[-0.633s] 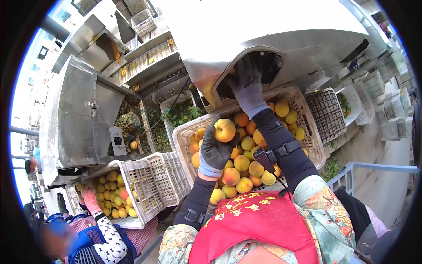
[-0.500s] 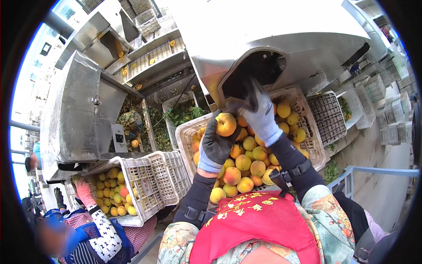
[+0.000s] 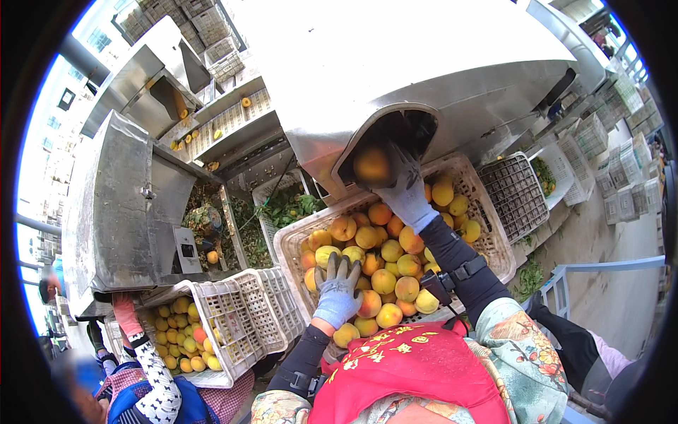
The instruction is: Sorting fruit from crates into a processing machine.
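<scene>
Spread flat, the fingers of my left hand (image 3: 337,291) rest on peaches in the near left part of a pale plastic crate (image 3: 288,244); that hand holds nothing. At the dark mouth of a metal chute (image 3: 421,131), beyond the crate, is my right hand (image 3: 406,189), its fingertips blurred and partly lost in shadow. A blurred yellow-orange peach (image 3: 373,166) sits against its fingers and thumb, inside the opening. Yellow and red-blushed peaches (image 3: 383,281) fill much of the crate. Both hands wear grey-blue gloves with dark coated palms or fingers.
A co-worker's pink-gloved hand (image 3: 127,314) reaches under another metal outlet at the left, over a second crate of peaches (image 3: 185,332). A dark-latticed crate (image 3: 514,194) stands right of mine. Leaves (image 3: 293,205) lie in a crate behind. A blue rail (image 3: 607,265) runs at the right.
My left hand has let go of its peach and come back toward me, fingers spreading over the pile. My right hand remains at the chute mouth, now with a peach against it. The view has shifted slightly.
</scene>
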Demonstrator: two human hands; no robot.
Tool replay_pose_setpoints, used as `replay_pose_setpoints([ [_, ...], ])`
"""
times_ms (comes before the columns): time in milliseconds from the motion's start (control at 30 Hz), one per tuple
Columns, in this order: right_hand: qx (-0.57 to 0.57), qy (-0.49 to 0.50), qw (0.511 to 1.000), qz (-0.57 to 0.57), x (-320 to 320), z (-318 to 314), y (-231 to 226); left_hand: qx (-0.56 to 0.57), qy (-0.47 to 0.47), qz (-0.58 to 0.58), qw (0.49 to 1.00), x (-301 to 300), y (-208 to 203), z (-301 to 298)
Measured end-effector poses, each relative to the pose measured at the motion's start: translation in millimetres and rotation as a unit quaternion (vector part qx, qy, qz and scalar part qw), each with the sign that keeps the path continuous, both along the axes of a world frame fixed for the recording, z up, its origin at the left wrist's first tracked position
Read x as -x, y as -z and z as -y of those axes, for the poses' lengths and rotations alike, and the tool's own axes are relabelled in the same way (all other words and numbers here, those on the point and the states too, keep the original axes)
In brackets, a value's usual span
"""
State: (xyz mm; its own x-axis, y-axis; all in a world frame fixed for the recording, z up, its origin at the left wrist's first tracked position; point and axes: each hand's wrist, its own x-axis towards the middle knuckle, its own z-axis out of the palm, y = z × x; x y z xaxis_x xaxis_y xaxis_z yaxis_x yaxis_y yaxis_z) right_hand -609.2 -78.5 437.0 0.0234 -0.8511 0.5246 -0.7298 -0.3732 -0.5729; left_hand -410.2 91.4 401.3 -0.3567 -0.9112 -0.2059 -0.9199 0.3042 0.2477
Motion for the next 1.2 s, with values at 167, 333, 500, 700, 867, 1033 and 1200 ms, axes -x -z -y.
replay_pose_setpoints([
  [167, 0.152, -0.049, 0.987, -0.015, 1, 52, -12, -0.152, 0.172, 0.081, 0.970, -12, -14, -6],
  [333, -0.102, -0.123, 0.987, 0.017, 44, -32, -19, -0.036, 0.246, 0.097, 0.964, -46, -4, -15],
  [500, -0.317, -0.011, 0.916, -0.246, 56, -113, 72, -0.163, 0.102, -0.058, 0.980, -30, -22, 14],
  [700, -0.241, -0.047, 0.959, -0.142, 65, -115, 73, -0.446, -0.302, -0.768, 0.347, 2, 23, 27],
  [867, -0.090, -0.068, 0.990, -0.087, 31, -136, -5, -0.427, -0.147, -0.877, 0.163, 48, 15, 45],
  [1033, -0.156, -0.098, 0.971, 0.150, 20, -128, -19, -0.340, -0.045, -0.914, 0.216, 40, 38, 66],
  [1200, -0.019, -0.030, 0.999, 0.021, 16, -96, -25, -0.315, -0.109, -0.921, 0.201, 42, 9, 83],
])
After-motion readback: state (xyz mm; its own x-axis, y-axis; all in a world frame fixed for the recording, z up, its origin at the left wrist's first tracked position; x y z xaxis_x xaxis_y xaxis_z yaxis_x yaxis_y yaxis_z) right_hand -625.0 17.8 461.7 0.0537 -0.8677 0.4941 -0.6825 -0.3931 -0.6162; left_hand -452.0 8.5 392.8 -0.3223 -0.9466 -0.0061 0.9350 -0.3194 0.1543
